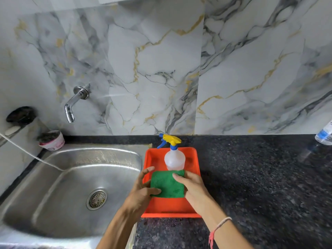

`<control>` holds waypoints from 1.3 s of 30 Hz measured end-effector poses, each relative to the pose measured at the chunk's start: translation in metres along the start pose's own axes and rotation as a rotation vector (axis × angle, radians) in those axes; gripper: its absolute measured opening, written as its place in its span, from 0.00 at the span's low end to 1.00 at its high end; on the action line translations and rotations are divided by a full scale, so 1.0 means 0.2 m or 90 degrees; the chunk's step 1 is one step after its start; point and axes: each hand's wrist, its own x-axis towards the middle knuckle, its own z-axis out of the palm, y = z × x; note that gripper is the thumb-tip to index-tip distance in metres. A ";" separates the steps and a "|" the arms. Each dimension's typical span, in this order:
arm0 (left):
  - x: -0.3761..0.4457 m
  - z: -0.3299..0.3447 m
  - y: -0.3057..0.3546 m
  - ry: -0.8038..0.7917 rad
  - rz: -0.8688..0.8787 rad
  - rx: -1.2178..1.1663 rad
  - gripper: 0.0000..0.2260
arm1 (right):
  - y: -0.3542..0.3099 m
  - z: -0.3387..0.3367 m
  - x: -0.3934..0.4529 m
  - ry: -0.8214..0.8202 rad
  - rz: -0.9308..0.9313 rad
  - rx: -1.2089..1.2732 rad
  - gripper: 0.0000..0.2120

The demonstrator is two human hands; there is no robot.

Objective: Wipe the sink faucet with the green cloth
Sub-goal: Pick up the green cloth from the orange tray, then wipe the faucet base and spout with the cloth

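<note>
A folded green cloth [168,186] lies in an orange tray [170,207] on the dark counter. My left hand [142,191] grips its left edge, thumb on top of the cloth. My right hand [192,187] rests on its right side with fingers laid over the top. The chrome faucet [73,103] juts out of the marble wall at the upper left, above the steel sink [68,180], well away from both hands.
A spray bottle [173,155] with a yellow and blue trigger stands at the back of the tray. A pink-rimmed tub [52,140] sits at the sink's back corner. A thin white hose [32,155] crosses the left side. A clear bottle [325,133] lies at the far right.
</note>
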 end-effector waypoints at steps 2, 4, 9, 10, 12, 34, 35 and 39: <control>-0.04 -0.02 0.07 -0.018 0.045 -0.043 0.29 | -0.01 0.07 -0.03 0.022 -0.072 0.008 0.18; -0.06 -0.05 0.15 -0.015 0.085 -0.078 0.17 | -0.04 0.16 -0.06 -0.003 -0.121 0.008 0.27; -0.07 -0.22 0.35 -0.008 0.282 -0.023 0.15 | -0.13 0.46 -0.17 -0.065 -0.306 -0.127 0.29; -0.08 -0.27 0.40 -0.008 0.309 0.012 0.21 | -0.13 0.53 -0.17 -0.066 -0.342 -0.155 0.29; -0.09 -0.39 0.49 -0.007 0.348 0.063 0.31 | -0.13 0.67 -0.18 -0.069 -0.400 -0.202 0.29; 0.38 -1.40 1.42 -0.093 0.471 0.354 0.15 | 0.05 1.81 0.45 -0.257 -0.182 -0.207 0.22; 0.42 -1.44 1.44 -0.054 0.480 0.388 0.18 | 0.06 1.83 0.49 -0.241 -0.174 -0.212 0.20; 0.58 -1.62 1.59 0.138 0.618 0.480 0.17 | 0.13 1.85 0.64 -0.056 -0.170 -0.203 0.19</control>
